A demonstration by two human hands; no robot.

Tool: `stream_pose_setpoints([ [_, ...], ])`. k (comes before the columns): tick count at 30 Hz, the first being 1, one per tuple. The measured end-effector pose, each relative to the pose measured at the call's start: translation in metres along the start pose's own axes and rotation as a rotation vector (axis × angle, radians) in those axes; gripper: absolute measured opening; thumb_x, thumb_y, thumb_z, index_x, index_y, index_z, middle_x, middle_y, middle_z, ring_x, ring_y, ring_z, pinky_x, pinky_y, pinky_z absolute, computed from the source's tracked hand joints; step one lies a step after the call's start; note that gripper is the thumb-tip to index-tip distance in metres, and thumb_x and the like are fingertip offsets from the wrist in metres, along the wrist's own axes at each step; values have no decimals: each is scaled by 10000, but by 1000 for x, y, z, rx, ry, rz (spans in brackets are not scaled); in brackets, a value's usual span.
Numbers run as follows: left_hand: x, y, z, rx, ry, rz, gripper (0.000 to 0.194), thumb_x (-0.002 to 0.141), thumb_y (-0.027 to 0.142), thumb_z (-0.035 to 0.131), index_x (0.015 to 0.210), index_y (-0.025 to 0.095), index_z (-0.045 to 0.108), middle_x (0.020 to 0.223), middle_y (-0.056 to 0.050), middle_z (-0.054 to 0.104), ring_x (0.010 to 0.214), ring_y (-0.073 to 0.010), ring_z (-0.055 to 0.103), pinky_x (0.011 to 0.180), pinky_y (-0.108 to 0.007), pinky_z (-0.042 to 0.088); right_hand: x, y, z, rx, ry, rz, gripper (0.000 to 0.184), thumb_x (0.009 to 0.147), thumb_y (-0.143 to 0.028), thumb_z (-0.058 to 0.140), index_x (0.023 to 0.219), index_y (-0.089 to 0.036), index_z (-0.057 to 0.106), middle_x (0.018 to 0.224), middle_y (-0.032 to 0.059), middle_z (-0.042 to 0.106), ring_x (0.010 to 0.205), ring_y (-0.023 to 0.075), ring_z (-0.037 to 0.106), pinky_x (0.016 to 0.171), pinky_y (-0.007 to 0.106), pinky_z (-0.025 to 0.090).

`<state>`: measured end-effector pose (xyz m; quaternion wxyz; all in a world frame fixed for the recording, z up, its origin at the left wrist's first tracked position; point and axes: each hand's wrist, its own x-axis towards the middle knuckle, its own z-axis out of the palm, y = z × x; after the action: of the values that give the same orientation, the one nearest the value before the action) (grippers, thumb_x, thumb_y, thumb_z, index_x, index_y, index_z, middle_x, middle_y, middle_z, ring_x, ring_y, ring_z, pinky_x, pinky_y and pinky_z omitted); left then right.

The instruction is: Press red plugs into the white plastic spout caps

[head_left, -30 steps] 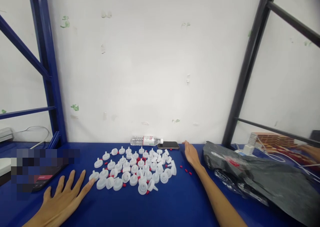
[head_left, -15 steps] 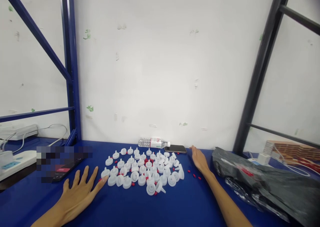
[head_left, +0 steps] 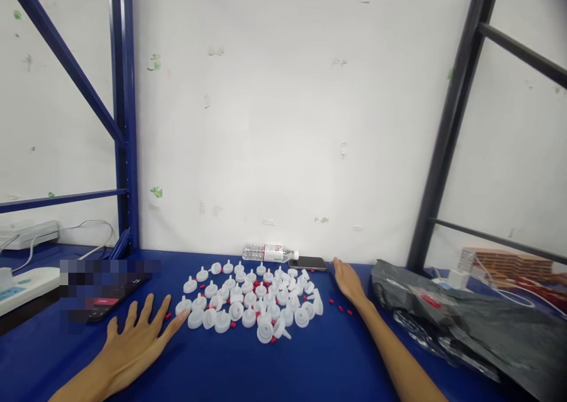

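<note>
Over at the far left of the blue bench, a white power strip is sitting by a flat dark device that pixel blocks are partly covering. Just right of that, the left hand is lying palm down, fingers fanned wide and gripping nothing, with its thumb overlapping the nearest cap; can't tell if it's actually touching.

Mid-bench, the cloudy white plastic spouted caps are crowding together, some standing nozzle up, others lying tipped, with small red cylindrical pieces peeking out between them. Those caps are looking light, stiff and kinda slick to me, so I'd be pinching the wide round rim, not the skinny nozzle. The red bits are probably needing fingertips only, since they're likely rollers. Behind, a clear plastic bottle with a red-and-white label is lying on its side next to a black phone.

Further right, the right hand is pointing forward, forearm slanting in from below; fingers are seemingly staying close together, but I can't tell if they're curling. Past it, a crumpled dark grey plastic bag is slumping.
</note>
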<state>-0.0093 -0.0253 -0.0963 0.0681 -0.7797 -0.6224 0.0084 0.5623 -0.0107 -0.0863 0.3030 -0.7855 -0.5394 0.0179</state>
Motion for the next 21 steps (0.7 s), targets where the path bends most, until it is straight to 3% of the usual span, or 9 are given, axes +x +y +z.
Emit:
stream_pose_setpoints([
  [5,2,2,-6,-83,-40,-49,727,924,599,465,1597,382,299,1746,-111,146,1563,-520,-7,1180,-807,42,-2,-3,-2,-23,-4,-2,333,1027,-359,655,1312,-188,639,1334,107,650,1118,253,677,944,468,589],
  [11,8,-3,2,-226,-25,-174,713,1017,612,137,1636,262,177,1738,-147,116,1576,-413,16,1260,-697,72,-2,-3,-3,-49,-19,-16,339,1026,-359,656,1318,-187,636,1338,108,647,1123,255,676,946,471,588],
  [21,20,-11,22,-265,85,-158,723,1009,596,225,1625,225,304,1716,-154,215,1577,-440,113,1246,-718,121,0,-6,-5,-125,-59,-56,352,1022,-359,662,1324,-182,631,1338,108,646,1124,259,676,943,475,589],
])
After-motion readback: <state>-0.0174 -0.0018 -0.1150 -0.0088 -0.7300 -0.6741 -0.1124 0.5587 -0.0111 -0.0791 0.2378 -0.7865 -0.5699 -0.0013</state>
